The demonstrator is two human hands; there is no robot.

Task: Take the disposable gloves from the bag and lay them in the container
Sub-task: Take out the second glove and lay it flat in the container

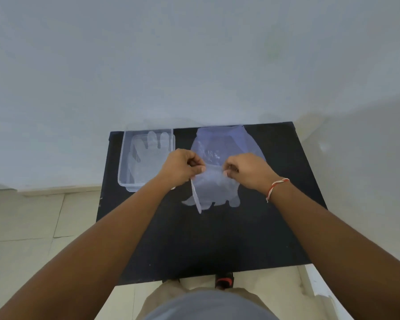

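Observation:
A clear disposable glove [211, 190] hangs with its fingers pointing down toward me over the black table [217, 239]. My left hand [181, 167] pinches the glove's left cuff edge and my right hand [246, 172] pinches the right edge. Behind the glove lies the clear plastic bag [224, 142], open end toward my hands. At the table's far left stands the clear rectangular container [123, 167], with at least one glove [148, 151] lying flat inside, fingers pointing away.
The black table stands against a pale wall [194, 65]. Tiled floor [32, 227] lies to the left and right. My feet [224, 279] show below the table's near edge. A red-and-white thread is tied round my right wrist [275, 187].

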